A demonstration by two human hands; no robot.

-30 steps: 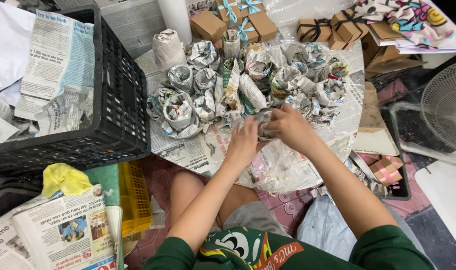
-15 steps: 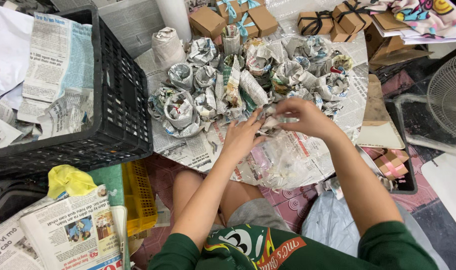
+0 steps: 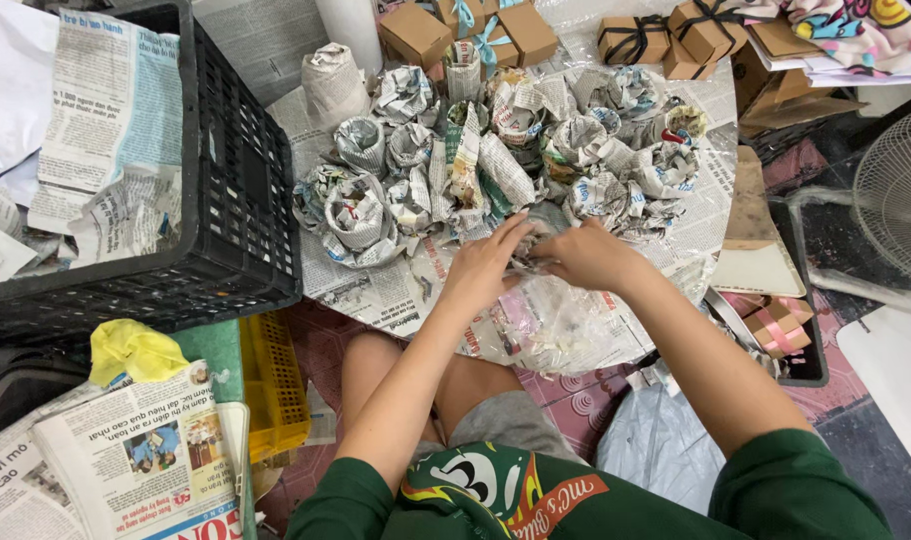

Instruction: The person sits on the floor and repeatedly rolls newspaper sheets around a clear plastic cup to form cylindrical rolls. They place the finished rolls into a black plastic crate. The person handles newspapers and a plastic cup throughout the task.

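Already a heap of newspaper-wrapped bundles [image 3: 495, 150] lies on the round tabletop [image 3: 375, 290] (well over 10, by my guess), so the wrapping looks well along, with loose newspaper left in the black crate [image 3: 225, 200]. Both the left hand [image 3: 485, 262] and right hand [image 3: 583, 255] meet over a small paper-covered piece [image 3: 531, 262], fingers curled and pinching it between them, just below the heap.

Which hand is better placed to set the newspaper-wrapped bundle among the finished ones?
Probably right. The right hand lies nearer the pile of newspaper-wrapped bundles, over the small newspaper-wrapped item; the left hand pinches it from the near side, further back.
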